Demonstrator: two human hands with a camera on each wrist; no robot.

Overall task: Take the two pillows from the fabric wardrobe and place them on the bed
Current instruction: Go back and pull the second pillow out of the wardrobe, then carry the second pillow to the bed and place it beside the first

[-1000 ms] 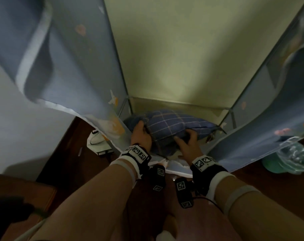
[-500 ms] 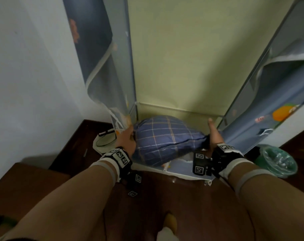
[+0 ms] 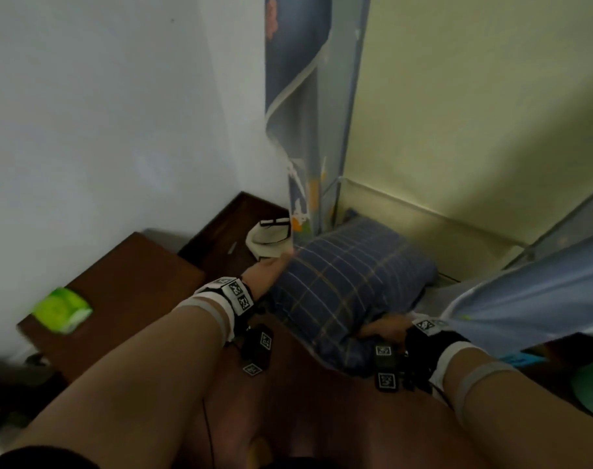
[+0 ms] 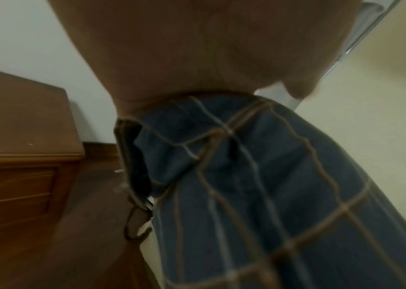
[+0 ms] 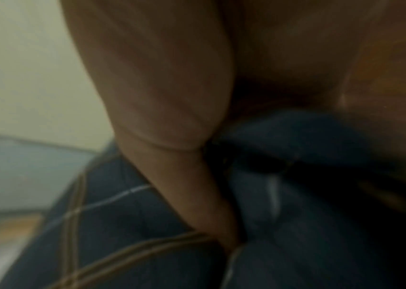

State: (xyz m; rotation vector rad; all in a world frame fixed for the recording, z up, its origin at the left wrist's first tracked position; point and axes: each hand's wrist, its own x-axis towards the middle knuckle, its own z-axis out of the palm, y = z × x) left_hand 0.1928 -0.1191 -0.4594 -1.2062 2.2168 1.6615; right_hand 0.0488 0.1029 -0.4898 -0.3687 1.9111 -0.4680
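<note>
Gripping a navy plaid pillow (image 3: pixel 349 286), bunched, both ends

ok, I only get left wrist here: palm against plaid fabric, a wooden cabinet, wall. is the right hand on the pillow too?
Observer: Yes. The right hand grips the pillow at its near right corner, fingers dug into the fabric.
Operator: pillow clear of the wardrobe?
Observer: Only partly. Its near end sticks out past the opening of the wardrobe; the far end lies inside.
Operator: anything that could snag?
Observer: The right door flap hangs just over the right wrist; I cannot tell if it touches.
</note>
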